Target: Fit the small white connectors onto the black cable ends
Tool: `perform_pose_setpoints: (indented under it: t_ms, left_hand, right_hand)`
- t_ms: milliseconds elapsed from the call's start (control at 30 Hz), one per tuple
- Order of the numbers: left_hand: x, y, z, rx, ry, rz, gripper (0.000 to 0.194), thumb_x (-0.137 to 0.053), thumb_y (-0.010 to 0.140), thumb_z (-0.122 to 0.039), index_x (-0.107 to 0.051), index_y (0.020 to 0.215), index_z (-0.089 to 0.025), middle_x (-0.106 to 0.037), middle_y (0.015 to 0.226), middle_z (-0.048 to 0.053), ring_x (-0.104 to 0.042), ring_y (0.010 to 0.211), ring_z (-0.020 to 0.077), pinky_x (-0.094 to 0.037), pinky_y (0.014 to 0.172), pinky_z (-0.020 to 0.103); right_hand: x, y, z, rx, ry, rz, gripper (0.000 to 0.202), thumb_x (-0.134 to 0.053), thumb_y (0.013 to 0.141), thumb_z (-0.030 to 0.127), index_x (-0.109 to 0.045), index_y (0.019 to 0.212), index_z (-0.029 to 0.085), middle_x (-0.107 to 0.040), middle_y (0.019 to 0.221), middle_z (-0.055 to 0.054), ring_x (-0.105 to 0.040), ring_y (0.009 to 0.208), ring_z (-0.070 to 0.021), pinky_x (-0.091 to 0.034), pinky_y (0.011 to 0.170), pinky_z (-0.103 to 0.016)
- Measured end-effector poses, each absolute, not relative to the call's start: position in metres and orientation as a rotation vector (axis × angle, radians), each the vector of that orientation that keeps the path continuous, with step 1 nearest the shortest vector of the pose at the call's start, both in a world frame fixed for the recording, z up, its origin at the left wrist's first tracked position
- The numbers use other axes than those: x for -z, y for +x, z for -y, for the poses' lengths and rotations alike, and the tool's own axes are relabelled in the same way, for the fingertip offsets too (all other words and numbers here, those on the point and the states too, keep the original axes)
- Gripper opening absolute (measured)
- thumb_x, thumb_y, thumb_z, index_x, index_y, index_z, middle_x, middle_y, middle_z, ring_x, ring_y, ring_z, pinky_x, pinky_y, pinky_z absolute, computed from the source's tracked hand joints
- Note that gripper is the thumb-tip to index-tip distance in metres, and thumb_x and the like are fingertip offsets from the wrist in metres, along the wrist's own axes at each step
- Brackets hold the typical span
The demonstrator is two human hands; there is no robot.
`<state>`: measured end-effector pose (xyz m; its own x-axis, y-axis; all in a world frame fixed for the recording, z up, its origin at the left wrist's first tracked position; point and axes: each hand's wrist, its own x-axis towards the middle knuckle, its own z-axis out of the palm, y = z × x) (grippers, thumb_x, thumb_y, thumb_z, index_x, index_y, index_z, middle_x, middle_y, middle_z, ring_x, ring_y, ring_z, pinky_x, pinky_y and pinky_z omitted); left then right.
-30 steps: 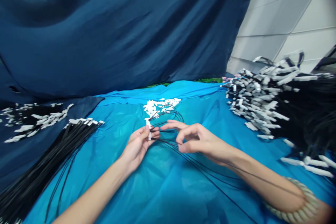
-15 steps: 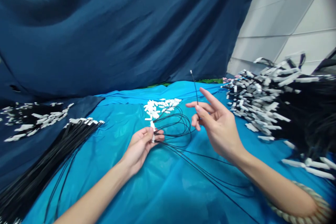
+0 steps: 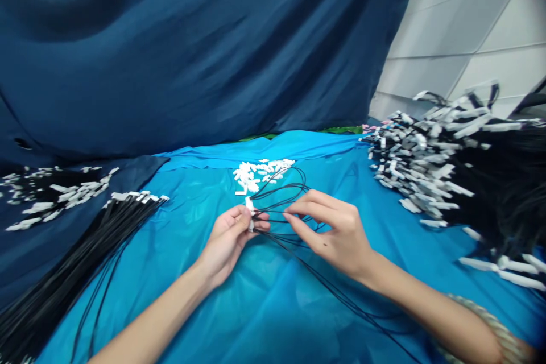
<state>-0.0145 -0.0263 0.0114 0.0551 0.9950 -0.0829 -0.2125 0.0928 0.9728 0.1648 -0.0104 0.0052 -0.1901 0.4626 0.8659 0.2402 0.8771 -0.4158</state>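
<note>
Between thumb and fingers, my left hand (image 3: 232, 236) grips a white connector piece (image 3: 249, 205) with thin black cords coming out of its right side. Several of these black cords (image 3: 294, 186) curve in loops to the right, and others trail down toward the lower right. My right hand (image 3: 330, 230) is just right of the connector, thumb and index finger pinched on a thin black cord near the loops. The cord's tip cannot be made out. Behind the hands lies a pile of small white pieces (image 3: 251, 175) on the blue cloth (image 3: 205, 182).
A bundle of black cords with white ends (image 3: 136, 205) lies at the left, beside more white-tipped cords (image 3: 55, 196) on dark cloth. A large heap of white-tipped black cords (image 3: 430, 165) fills the right side. A dark blue curtain (image 3: 191, 57) hangs behind.
My right hand has come down and left toward the connector, bringing the cord that was held upright. Its spread fingers have drawn together. My left hand has barely moved.
</note>
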Motion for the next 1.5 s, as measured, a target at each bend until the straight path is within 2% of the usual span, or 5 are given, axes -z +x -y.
perform_pose_setpoints:
  t_ms: [867, 1233, 1500]
  left_hand:
    - [-0.0119, -0.0152, 0.0274, -1.234, 1.077, -1.073, 0.018, -0.055, 0.075, -0.03, -0.055, 0.076, -0.012, -0.064, 0.081, 0.008, -0.06, 0.069, 0.0123, -0.045, 0.069, 0.024]
    - [-0.0092, -0.0155, 0.0287, -1.229, 1.261, -1.14, 0.019, -0.054, 0.074, -0.032, -0.053, 0.074, -0.014, -0.064, 0.077, 0.005, -0.061, 0.069, 0.0141, -0.044, 0.071, 0.025]
    - [-0.0116, -0.0119, 0.0319, -1.163, 1.243, -1.087, 0.018, -0.056, 0.073, -0.031, -0.053, 0.072, -0.013, -0.064, 0.075, 0.006, -0.061, 0.071, 0.0152, -0.044, 0.072, 0.026]
  right_hand:
    - [-0.0061, 0.1666, 0.0108, -0.2, -0.523, 1.826, 0.006, -0.054, 0.075, 0.01, -0.059, 0.073, 0.011, -0.057, 0.069, -0.003, -0.051, 0.064, -0.0077, -0.041, 0.058, -0.02]
    - [-0.0111, 0.1643, 0.0147, -0.556, -0.767, 1.781, 0.01, -0.055, 0.072, 0.012, -0.058, 0.063, 0.014, -0.052, 0.058, 0.001, -0.041, 0.051, -0.0065, -0.032, 0.047, -0.019]
    - [-0.0073, 0.1596, 0.0168, -0.472, -0.647, 1.82, 0.009, -0.055, 0.076, 0.015, -0.064, 0.073, 0.014, -0.058, 0.064, 0.0, -0.047, 0.055, -0.0065, -0.035, 0.05, -0.019]
